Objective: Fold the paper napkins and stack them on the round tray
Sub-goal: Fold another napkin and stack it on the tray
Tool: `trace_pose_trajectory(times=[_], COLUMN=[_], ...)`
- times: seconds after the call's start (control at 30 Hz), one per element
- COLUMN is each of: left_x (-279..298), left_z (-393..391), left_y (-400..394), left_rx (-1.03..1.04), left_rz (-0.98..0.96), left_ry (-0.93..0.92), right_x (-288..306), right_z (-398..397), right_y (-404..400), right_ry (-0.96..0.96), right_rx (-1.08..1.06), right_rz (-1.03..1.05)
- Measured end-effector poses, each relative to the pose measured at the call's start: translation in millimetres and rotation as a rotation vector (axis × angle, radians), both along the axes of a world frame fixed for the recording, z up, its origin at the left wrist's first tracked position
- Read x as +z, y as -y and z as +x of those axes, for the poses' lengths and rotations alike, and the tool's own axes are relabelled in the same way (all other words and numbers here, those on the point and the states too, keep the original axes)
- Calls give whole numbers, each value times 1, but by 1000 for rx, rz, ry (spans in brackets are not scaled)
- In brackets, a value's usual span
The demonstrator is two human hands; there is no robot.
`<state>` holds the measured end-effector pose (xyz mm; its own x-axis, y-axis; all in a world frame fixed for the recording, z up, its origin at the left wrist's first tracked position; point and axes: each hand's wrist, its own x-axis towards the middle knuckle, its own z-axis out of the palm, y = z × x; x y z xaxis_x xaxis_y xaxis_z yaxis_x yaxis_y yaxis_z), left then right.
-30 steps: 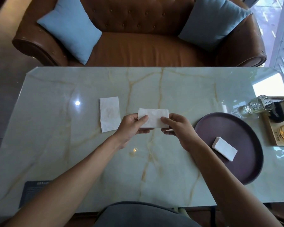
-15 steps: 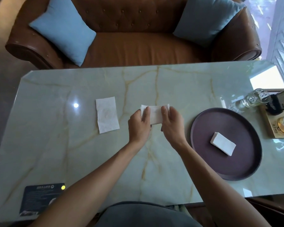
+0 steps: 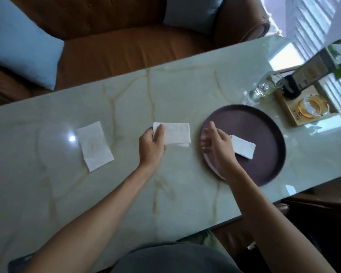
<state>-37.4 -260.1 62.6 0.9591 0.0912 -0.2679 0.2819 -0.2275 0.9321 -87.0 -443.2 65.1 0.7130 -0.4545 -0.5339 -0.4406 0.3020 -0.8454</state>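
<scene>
White napkins, dark purple tray, pale green gold-veined table

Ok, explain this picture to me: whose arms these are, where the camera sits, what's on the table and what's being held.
No machine here: a person's bare arms, filmed by a camera worn on their head, looking down. The left hand pinches a half-folded napkin at its left edge, on or just above the marble table. The right hand is open and empty, over the near edge of the round tray. One folded napkin already lies on that tray. Another flat napkin waits at the left. A glass bottle stands far right.
</scene>
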Motion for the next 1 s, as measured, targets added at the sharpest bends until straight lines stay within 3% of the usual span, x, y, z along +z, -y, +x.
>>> trace_pose_trajectory(times=[0.13,0.23,0.37,0.5,0.63,1.0], left_x=[-6,-17,-41,-68,-91,-121], left_z=[-3,-5,-8,-9,-4,7], left_y=[52,89,132,169,203,245], left_rx=[-176,-289,-458,-576,-679,-611], left_rz=[-44,-69,-22,108,225,423], left_ry=[-35,-78,-136,-168,-178,-136], right_x=[-8,-13,-29,-52,-80,-120], right_z=[-22,-39,-59,-71,-75,-63], right_y=[24,49,93,133,163,196], right_ry=[-81,-40,-61,-185,-274,-408], right_rx=[157,61,-89,-115,-125,-93], right_rz=[322,373,243,-11,-137,-307])
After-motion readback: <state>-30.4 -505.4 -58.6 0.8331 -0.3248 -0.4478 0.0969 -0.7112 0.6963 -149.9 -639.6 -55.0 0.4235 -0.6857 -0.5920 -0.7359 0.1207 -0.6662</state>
